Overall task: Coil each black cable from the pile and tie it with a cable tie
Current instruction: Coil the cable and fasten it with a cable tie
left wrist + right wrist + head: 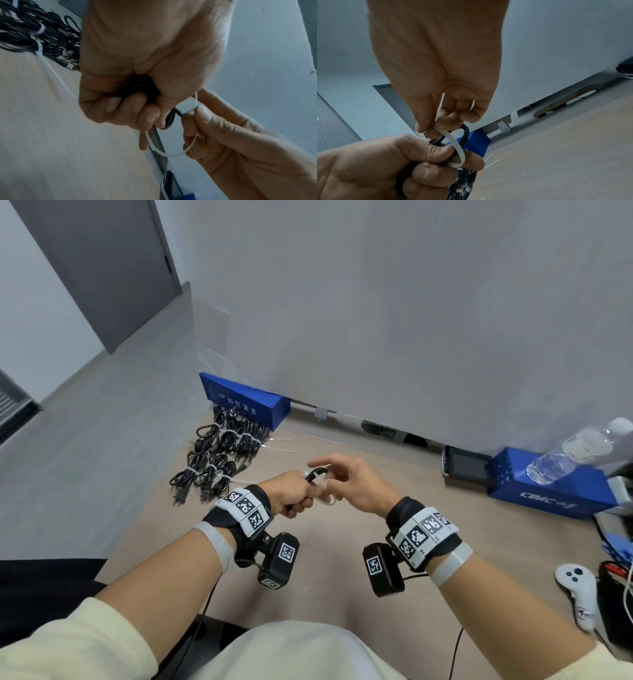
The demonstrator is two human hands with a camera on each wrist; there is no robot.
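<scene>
My left hand (296,498) grips a coiled black cable (137,86) in a fist above the wooden table (342,594); a short loop of cable (466,133) sticks out past the fingers. A white cable tie (171,154) loops around the coil. My right hand (329,477) pinches the tie (453,143) right beside the left fist, thumb and forefinger closed on it. Several black cable bundles (219,453), each bound with a white tie, lie at the far left of the table.
A blue box (243,402) leans on the wall behind the bundles, with loose white ties (281,444) beside it. At the right are another blue box (548,494) carrying a water bottle (575,450), a small screen (466,465) and a white controller (579,594).
</scene>
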